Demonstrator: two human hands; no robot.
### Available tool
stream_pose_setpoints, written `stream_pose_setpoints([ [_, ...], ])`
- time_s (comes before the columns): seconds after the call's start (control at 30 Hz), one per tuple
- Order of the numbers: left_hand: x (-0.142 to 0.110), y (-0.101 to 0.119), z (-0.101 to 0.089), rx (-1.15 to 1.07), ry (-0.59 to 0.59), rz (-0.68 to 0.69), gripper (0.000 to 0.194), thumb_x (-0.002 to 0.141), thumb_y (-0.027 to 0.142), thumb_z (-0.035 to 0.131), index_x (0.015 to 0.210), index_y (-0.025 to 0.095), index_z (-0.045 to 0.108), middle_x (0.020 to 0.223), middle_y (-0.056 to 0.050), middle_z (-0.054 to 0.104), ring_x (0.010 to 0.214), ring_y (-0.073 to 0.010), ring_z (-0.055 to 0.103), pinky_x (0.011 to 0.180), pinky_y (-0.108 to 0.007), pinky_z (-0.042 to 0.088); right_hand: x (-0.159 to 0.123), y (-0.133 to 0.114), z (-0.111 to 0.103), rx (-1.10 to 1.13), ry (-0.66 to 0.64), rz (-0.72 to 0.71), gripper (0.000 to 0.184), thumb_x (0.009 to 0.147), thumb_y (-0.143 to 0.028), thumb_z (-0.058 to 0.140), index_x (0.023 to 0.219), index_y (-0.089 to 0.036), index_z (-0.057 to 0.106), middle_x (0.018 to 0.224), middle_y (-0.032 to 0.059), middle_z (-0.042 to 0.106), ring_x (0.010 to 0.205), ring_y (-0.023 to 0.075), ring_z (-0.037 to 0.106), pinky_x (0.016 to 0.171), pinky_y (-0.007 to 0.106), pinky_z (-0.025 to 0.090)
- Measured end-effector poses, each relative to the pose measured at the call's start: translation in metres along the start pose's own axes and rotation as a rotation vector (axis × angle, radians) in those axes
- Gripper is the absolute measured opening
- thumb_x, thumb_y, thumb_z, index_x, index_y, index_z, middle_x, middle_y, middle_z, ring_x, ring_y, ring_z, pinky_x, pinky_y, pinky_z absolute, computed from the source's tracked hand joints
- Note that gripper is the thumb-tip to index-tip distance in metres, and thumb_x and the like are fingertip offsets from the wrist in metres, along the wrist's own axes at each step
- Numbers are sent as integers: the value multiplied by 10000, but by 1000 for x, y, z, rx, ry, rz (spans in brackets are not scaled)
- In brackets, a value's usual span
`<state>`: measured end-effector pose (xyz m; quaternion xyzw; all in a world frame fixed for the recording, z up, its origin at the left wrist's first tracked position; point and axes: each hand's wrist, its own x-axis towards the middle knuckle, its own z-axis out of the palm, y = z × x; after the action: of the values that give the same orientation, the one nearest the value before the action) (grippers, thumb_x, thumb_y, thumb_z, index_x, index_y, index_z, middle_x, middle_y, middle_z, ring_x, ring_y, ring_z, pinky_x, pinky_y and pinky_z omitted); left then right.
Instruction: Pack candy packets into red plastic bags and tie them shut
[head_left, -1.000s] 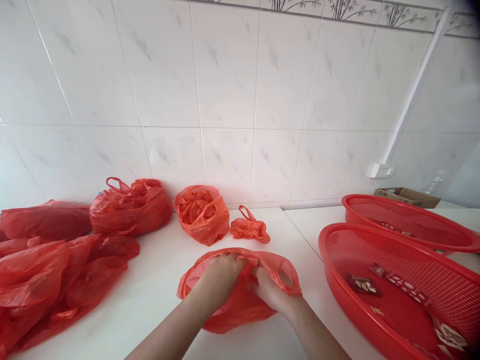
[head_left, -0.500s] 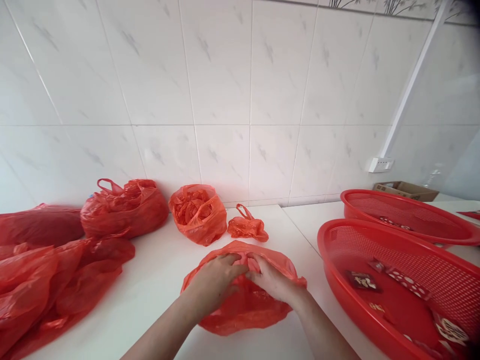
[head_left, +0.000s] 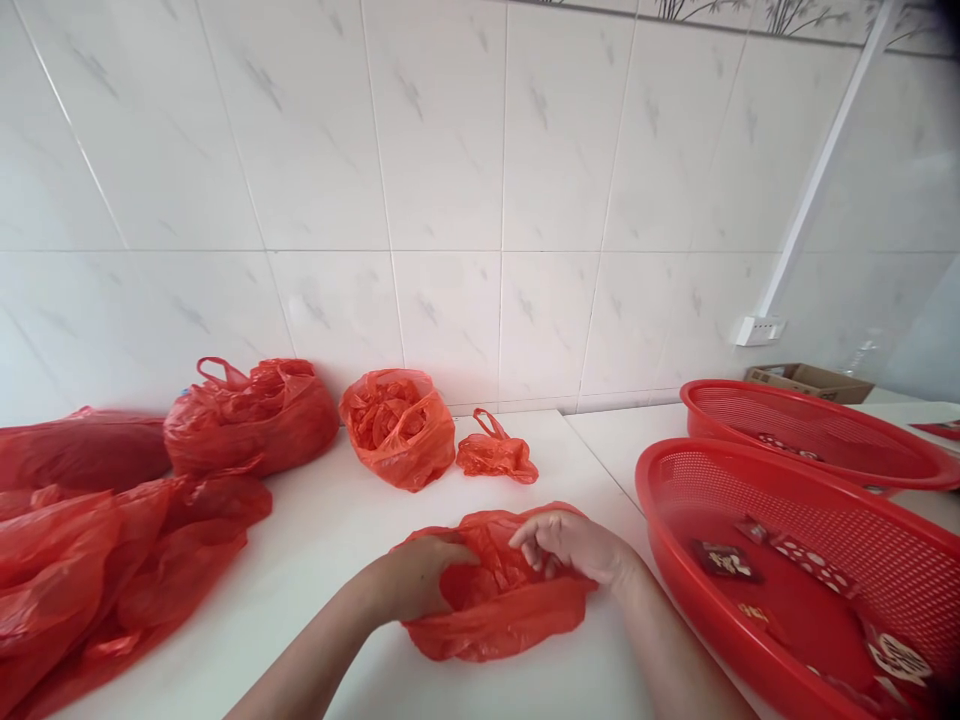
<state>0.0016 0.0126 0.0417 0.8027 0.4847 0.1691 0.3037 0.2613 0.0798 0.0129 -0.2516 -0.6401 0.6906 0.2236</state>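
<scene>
Red plastic bag [head_left: 510, 625] between both hands, left hand [head_left: 427, 578] gripping its rim, right hand [head_left: 566, 545] loosely curled

Between your fingers [head_left: 528, 540], the bag [head_left: 502, 628] is glowing translucent red; beneath them, the tabletop [head_left: 300, 570] is showing white. To their right, a basket [head_left: 679, 492] is flashing red mesh, its packet [head_left: 814, 565] sporting white spots; beyond them, white tiles [head_left: 442, 150] are wearing grey streaks.
</scene>
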Motion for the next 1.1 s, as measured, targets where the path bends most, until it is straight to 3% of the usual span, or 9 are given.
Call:
stream_pose_setpoints([
  [0.1,-3,10,-1,225,26,77,376,638,129,597,962,302,676,969,23,672,873,-208,612,689,-263,462,15,20,-7,307,96,-26,555,755,-605,596,1079,-155,620,702,-7,563,517,71,488,415,156,341],
  [0.23,-13,22,4,312,150,146,233,755,146,528,944,224,640,939,-28,653,851,-194,596,744,-297,480,32,37,-12,522,285,74,467,843,-511,551,1145,-155,550,685,-9,575,495,54,489,378,131,308],
  [0.37,-29,19,18,456,325,345,194,793,229,595,984,220,629,852,-42,662,869,-222,598,899,-423,455,32,31,-12,513,278,74,432,837,-464,581,1137,-157,538,681,-8,592,487,55,497,358,125,299],
  [0.53,-42,0,39,573,452,402,227,917,199,435,998,260,638,789,4,669,768,-154,617,1041,-458,353,20,12,-7,460,201,-33,465,782,-488,620,1138,-195,560,697,-21,593,466,47,466,349,129,283],
  [0.67,-42,-16,45,584,448,446,209,922,243,456,1028,277,633,847,24,689,797,-135,628,1071,-398,329,20,8,7,62,142,87,529,811,-506,559,1207,-156,548,761,37,641,480,84,517,363,174,343],
  [0.8,-40,-31,43,615,485,477,182,888,270,531,1049,284,615,912,37,700,837,-139,638,1085,-367,288,25,2,30,-275,296,141,538,816,-369,592,1309,-187,476,751,9,622,536,102,553,447,202,412],
  [0.93,-39,-35,38,644,517,496,196,857,321,577,1044,289,624,922,49,705,835,-148,650,1075,-344,287,5,-22,69,-427,492,-95,388,844,-334,563,1231,-301,547,861,-25,595,666,85,561,638,219,460],
  [1.0,-41,-29,38,634,503,473,181,871,324,550,1027,294,637,899,53,706,816,-151,652,1053,-348,321,-18,-33,92,-517,563,-248,315,862,-307,533,1172,-302,583,845,-27,601,747,104,569,706,231,466],
  [1.1,-44,-17,39,618,543,425,212,911,245,468,966,294,666,853,61,702,784,-143,651,1009,-328,374,-63,-43,112,-665,623,-304,265,843,-245,539,1091,-281,626,874,-9,625,789,119,584,700,225,472],
])
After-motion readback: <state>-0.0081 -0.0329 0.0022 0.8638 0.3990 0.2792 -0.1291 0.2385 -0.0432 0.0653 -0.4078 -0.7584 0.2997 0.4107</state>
